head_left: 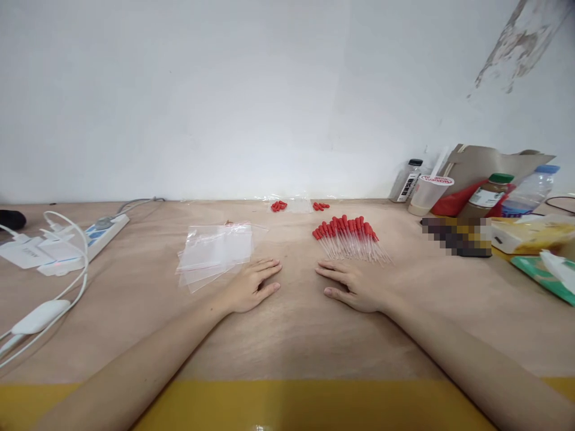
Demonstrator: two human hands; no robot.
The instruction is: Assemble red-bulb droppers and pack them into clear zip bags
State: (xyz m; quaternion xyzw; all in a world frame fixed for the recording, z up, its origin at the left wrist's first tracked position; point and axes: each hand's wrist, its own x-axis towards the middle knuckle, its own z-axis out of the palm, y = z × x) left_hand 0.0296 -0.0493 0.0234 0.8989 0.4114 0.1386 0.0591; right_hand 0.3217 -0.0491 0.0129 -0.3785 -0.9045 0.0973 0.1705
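My left hand [255, 285] lies flat on the table, thumb apart from the fingers, holding nothing. Just behind it is a loose stack of clear zip bags [218, 248]. Opposite, my right hand [353, 286] also rests flat with its thumb apart and nothing in it. Beyond its fingers a row of clear droppers with red rubber bulbs [353, 236] lies side by side, bulbs toward the wall. Farther back are two small piles of loose red bulbs, a left pile [279, 206] and a right pile [320, 206].
At the left a white power strip [108, 233] holds chargers and looping cables. On the right stand a dark-capped bottle [406, 181], a plastic cup [429, 194], a green-capped bottle [485, 197] and a tissue pack [545, 275]. The wall [251, 102] bounds the table's back.
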